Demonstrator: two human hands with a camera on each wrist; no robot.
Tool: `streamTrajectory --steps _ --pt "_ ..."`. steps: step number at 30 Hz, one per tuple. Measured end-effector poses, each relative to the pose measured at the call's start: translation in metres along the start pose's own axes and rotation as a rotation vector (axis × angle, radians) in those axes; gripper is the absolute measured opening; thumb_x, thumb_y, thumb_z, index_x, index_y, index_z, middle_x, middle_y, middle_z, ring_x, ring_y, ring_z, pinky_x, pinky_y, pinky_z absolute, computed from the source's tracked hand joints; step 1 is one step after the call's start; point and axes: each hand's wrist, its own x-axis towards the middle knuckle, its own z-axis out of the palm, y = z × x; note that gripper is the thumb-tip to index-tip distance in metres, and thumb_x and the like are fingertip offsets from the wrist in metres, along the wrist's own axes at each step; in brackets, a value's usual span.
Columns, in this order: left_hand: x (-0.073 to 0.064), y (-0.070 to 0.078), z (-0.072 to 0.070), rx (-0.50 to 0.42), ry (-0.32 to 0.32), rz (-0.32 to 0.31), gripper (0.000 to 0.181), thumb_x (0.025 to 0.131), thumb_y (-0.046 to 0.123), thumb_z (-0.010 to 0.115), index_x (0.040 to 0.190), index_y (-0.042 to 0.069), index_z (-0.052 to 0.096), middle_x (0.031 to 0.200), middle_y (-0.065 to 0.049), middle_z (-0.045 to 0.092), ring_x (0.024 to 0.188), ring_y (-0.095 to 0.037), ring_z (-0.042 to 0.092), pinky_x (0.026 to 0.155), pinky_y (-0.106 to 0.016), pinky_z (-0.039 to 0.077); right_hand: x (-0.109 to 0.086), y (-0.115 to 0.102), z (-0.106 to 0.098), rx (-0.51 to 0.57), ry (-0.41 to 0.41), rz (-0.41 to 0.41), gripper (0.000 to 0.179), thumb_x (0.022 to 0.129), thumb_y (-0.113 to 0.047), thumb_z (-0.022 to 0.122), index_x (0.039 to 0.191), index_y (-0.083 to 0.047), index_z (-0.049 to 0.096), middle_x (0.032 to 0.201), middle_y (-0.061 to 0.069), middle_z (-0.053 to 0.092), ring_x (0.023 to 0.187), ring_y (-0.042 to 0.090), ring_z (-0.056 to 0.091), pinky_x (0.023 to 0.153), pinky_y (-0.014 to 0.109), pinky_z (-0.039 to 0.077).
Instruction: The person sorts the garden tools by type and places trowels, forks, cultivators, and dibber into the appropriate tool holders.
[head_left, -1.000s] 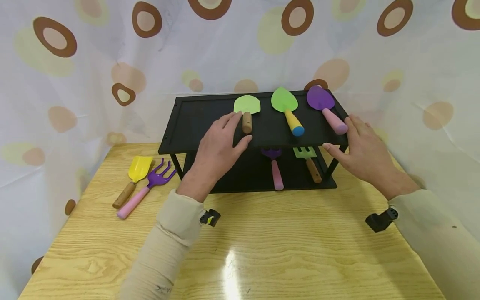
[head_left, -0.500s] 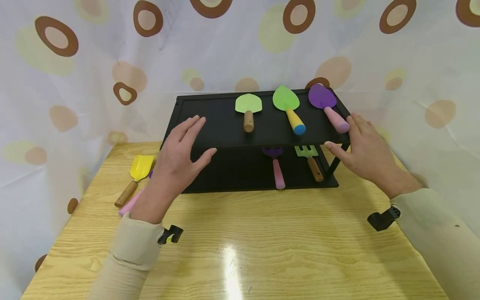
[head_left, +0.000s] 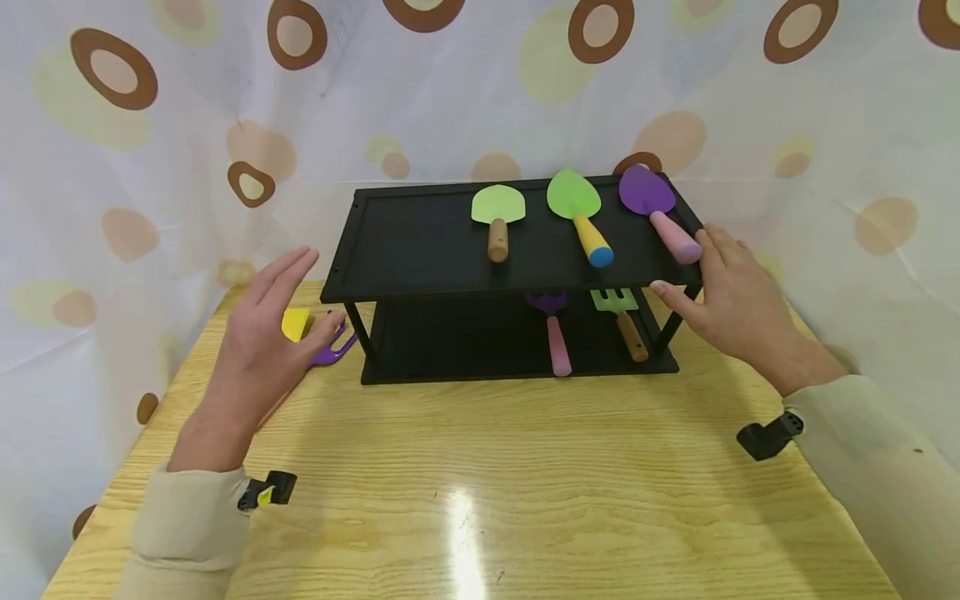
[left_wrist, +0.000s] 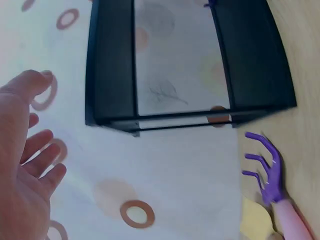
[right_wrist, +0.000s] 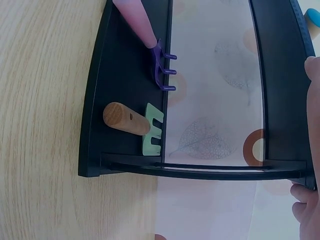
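My left hand [head_left: 258, 350], fingers spread and holding nothing, is left of the black two-tier rack [head_left: 420, 250]. In the head view it covers much of a yellow toy shovel [head_left: 296, 322] and a purple hand rake [head_left: 333, 352] with a pink handle [left_wrist: 295, 220]. My right hand [head_left: 742, 312] rests against the rack's right front corner, thumb at the front edge and fingers along the side. Nearest to it on the upper shelf lies a purple trowel [head_left: 660, 208] with a pink handle. Left of that are a green trowel [head_left: 581, 212] with a yellow handle and a pale green spade [head_left: 498, 217] with a wooden handle.
On the lower shelf lie a purple rake [head_left: 557, 337] with a pink handle and a green fork [head_left: 626, 325] with a wooden handle. The rack stands on a wooden table [head_left: 450, 467] before a patterned curtain [head_left: 435, 108].
My left hand has moved from the pale green spade on the upper shelf leftward and down, off the rack, to over the yellow shovel and purple rake. The right hand has stayed at the corner.
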Motion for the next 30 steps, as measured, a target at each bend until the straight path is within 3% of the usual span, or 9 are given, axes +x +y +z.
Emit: streamTrajectory --steps 7,13,15,18,22,30 --pt "-0.021 -0.022 -0.005 0.033 -0.013 -0.044 0.075 0.077 0.003 0.083 0.144 0.008 0.051 0.143 -0.015 0.054 0.133 -0.034 0.051 0.112 -0.038 0.042 0.001 0.001 0.001 -0.001 -0.018 0.005 0.093 0.097 -0.057 0.050 0.153 0.010 0.018 0.157 0.035 0.024 0.145 0.052 0.024 0.121 0.061 0.017" --pt "-0.037 -0.040 -0.007 0.031 -0.030 -0.042 0.073 0.075 -0.002 0.081 0.142 0.004 0.052 0.140 -0.018 0.055 0.130 -0.036 0.052 0.114 -0.013 0.032 -0.001 0.001 -0.001 -0.003 -0.008 0.010 0.093 0.097 -0.056 0.051 0.153 0.010 0.019 0.156 0.035 0.026 0.143 0.053 0.027 0.119 0.062 0.021" --pt "-0.043 -0.046 -0.007 0.035 -0.041 -0.040 0.073 0.074 -0.003 0.080 0.141 0.003 0.052 0.139 -0.019 0.055 0.128 -0.038 0.052 0.114 -0.011 0.030 0.000 0.000 -0.001 -0.006 -0.006 0.010 0.093 0.097 -0.056 0.051 0.153 0.010 0.020 0.155 0.035 0.026 0.142 0.053 0.028 0.118 0.063 0.022" --pt "-0.051 -0.052 -0.005 0.048 -0.079 -0.055 0.068 0.076 -0.001 0.079 0.140 0.002 0.054 0.138 -0.021 0.056 0.127 -0.040 0.052 0.115 -0.029 0.040 0.000 0.001 -0.001 -0.008 -0.010 0.013 0.093 0.097 -0.057 0.051 0.153 0.010 0.019 0.156 0.035 0.026 0.143 0.053 0.027 0.118 0.063 0.022" --pt "-0.061 -0.058 -0.004 0.064 -0.171 -0.104 0.061 0.081 0.004 0.076 0.139 0.000 0.054 0.138 -0.024 0.054 0.127 -0.045 0.050 0.103 -0.060 0.043 0.000 0.002 -0.001 -0.009 -0.012 0.016 0.093 0.097 -0.057 0.050 0.153 0.010 0.018 0.156 0.035 0.024 0.144 0.052 0.026 0.120 0.062 0.019" --pt "-0.075 -0.068 0.001 0.041 -0.390 -0.205 0.048 0.096 0.019 0.064 0.139 0.001 0.053 0.142 -0.025 0.050 0.131 -0.049 0.045 0.101 -0.067 0.041 0.000 0.001 0.000 -0.006 -0.013 0.011 0.093 0.097 -0.057 0.050 0.153 0.010 0.019 0.157 0.035 0.023 0.145 0.052 0.024 0.120 0.062 0.019"
